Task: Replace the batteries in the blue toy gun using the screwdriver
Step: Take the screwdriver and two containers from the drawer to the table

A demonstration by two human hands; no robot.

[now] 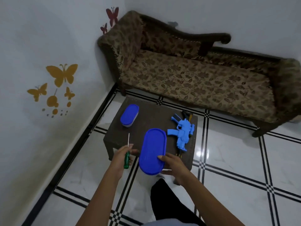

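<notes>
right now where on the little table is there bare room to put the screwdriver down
Bare top lies between the small blue box and the toy gun, along the far edge of the table. A thinner strip runs down the left edge, by the left hand holding the screwdriver. The near middle is crowded by the large blue box under the right hand.

You are looking at a dim, evenly lit room with a cool bluish cast; nothing throws a hard shadow. The one strong glare is a white reflection on the glossy floor tile [201, 153] just right of the small table [152, 111], which suggests light from above. The wide lens bends straight lines: floor stripes and the sofa [195, 75] curve toward the edges. You get soft detail throughout, with slight smearing on your right hand [172, 165] and along the lower right tiles.
</notes>
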